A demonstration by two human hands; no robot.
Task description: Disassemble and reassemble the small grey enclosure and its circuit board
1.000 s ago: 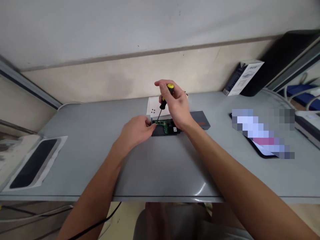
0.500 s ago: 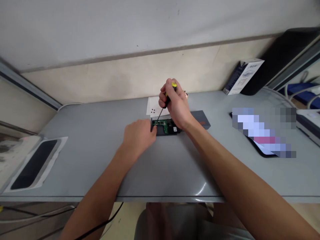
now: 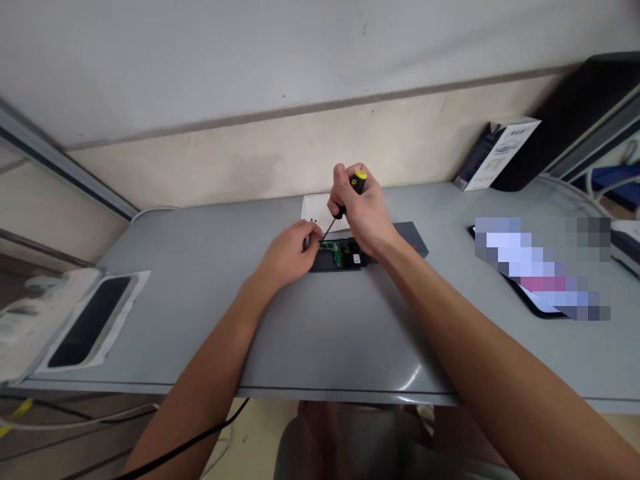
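A small black case [image 3: 334, 262] with a green circuit board [image 3: 336, 249] inside lies on the grey table [image 3: 210, 267]. My right hand [image 3: 365, 217] grips a screwdriver [image 3: 345, 202] with a black and yellow handle, its tip down at the board's left end. My left hand [image 3: 290, 253] rests at the case's left end, fingers pinched against it beside the screwdriver tip. A grey lid-like piece [image 3: 413, 238] lies just behind my right wrist.
A white paper [image 3: 315, 208] with tiny dark screws lies behind the case. A phone [image 3: 537, 293] lies at the right, a white and blue box [image 3: 497, 155] stands at the back right, and a black tray on white wrapping [image 3: 93, 320] sits at the left edge.
My left hand has moved up to the case's left end and its fingers now pinch near the screwdriver tip. My right hand closed tighter around the handle. The view shifted slightly.
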